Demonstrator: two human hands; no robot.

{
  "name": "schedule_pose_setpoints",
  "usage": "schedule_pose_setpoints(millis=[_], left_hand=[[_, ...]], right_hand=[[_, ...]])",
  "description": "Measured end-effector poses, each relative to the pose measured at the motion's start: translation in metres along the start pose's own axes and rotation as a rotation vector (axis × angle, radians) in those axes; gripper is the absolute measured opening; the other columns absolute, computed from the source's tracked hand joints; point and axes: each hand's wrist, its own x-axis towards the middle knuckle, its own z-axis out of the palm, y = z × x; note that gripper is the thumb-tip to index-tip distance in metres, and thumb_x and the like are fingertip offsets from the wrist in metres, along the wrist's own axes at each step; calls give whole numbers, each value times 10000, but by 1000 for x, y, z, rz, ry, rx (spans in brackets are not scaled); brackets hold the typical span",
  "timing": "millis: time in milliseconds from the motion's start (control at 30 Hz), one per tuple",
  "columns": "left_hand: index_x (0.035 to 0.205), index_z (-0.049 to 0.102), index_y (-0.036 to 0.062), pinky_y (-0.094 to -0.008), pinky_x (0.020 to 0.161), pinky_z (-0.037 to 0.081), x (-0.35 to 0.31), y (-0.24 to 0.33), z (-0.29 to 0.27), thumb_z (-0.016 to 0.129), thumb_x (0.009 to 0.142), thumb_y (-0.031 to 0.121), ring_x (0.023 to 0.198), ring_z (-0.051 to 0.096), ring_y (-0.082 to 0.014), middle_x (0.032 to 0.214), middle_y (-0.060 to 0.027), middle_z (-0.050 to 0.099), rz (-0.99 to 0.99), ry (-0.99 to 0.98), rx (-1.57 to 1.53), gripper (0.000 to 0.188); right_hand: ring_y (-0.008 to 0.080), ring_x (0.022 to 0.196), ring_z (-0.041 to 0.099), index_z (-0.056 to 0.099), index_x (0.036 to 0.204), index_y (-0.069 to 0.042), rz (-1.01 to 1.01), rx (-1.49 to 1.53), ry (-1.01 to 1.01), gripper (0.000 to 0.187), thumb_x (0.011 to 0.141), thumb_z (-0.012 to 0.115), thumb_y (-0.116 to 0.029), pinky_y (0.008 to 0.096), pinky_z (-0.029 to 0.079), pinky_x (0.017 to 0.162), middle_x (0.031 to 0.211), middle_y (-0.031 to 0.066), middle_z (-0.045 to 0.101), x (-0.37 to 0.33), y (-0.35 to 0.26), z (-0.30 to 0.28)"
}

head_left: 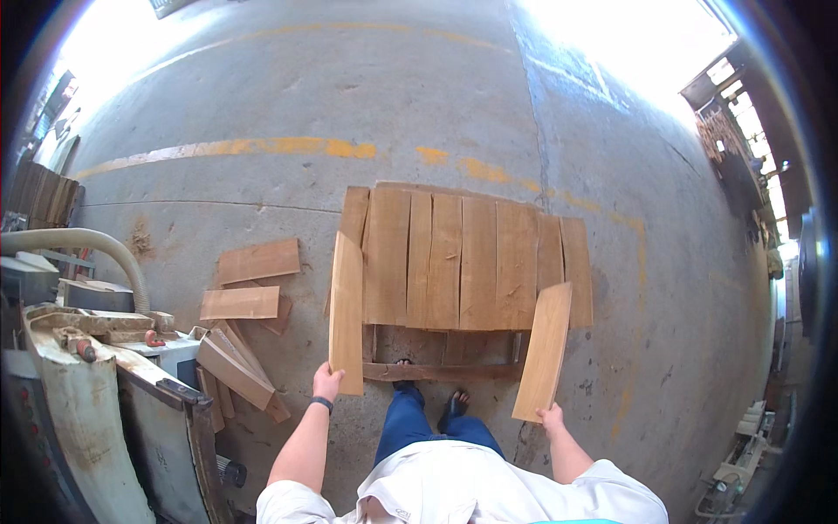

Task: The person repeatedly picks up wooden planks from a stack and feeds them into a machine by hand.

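Note:
My left hand (327,382) grips a long, narrow wooden board (346,314) near its close end, with a dark band on that wrist. In my right hand (551,417) is a second wooden board (545,349), held by its lower corner and tilted a little to the right. Both boards point away from me, apart from each other. Between and beyond them lies a row of brown planks (478,262) set side by side. They rest on a low wooden frame (445,373) by my feet. The far ends of my two boards overlap the row's outer planks in view.
Loose boards (249,303) lie scattered on the floor at left. Near them stands a worn white machine (96,410) with a pale hose (105,244). Stacked timber (39,196) is at the far left. Metal parts (738,463) sit along the right edge. Yellow lines (349,148) mark the concrete floor.

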Motion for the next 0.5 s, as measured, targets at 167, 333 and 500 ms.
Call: schedule_pose_setpoints(millis=[167,333,500], left_hand=[[1095,650,-28,-308,812,518,-80,1,-19,657,828,28,880,652,-149,990,-59,702,-55,17,-187,273],[1103,650,-39,-307,833,509,-173,-14,-21,652,836,36,902,652,-162,993,-77,698,-128,51,-286,277],[1143,638,-33,-309,863,507,-285,-33,-15,659,840,39,939,658,-170,1041,-82,699,-84,114,-484,313]], right_hand=[[255,970,663,557,1185,6,-133,98,-6,376,832,686,16,393,545,810,1077,136,680,-31,-32,6],[240,997,644,561,1186,0,-274,162,22,341,862,667,-17,390,519,861,1075,123,673,-32,-25,-3],[219,966,635,573,1182,-17,-356,513,-199,296,906,639,-102,365,507,854,1090,103,666,-39,-23,-24]])
